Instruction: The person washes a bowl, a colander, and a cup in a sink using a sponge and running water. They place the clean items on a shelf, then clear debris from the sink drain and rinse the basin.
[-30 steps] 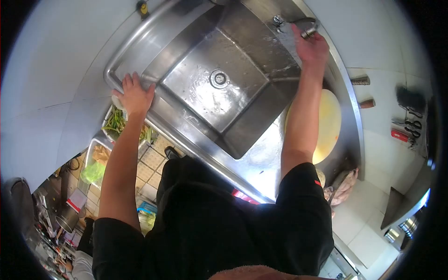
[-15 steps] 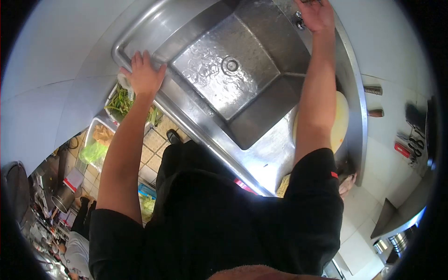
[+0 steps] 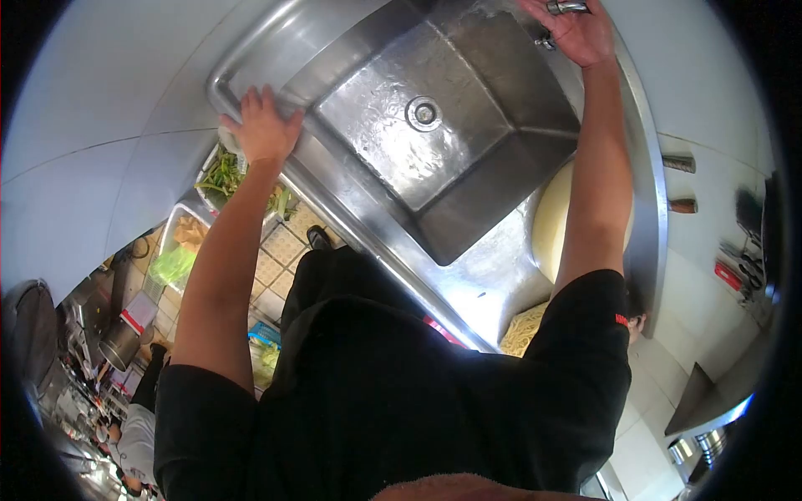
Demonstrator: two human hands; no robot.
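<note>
My left hand [image 3: 266, 127] lies flat with fingers spread on the left ledge of the stainless steel sink [image 3: 368, 179], holding nothing. At the top right, my right hand [image 3: 585, 37] is at a chrome tap [image 3: 568, 7], palm facing me, with fingers around the metal and partly cut off by the frame edge. A second small chrome fitting [image 3: 545, 42] sits beside that hand. In the basin, a thin wet sheen covers the bottom around the drain [image 3: 423, 113]. Under my right forearm is a large pale round object [image 3: 551, 221], partly hidden by the arm.
Pale yellow noodle-like strands [image 3: 525, 332] lie at the sink's near right corner. Crates of green vegetables [image 3: 221, 177] and light green leaves [image 3: 173, 267] stand on the tiled floor to the left. A person [image 3: 136, 442] is at lower left. Scissors [image 3: 750, 271] hang on the right wall.
Rippling water in the basin has calmed to a thin film. My right hand has shifted slightly right and down, and the chrome tap now shows at it. The left hand stays on the ledge.
</note>
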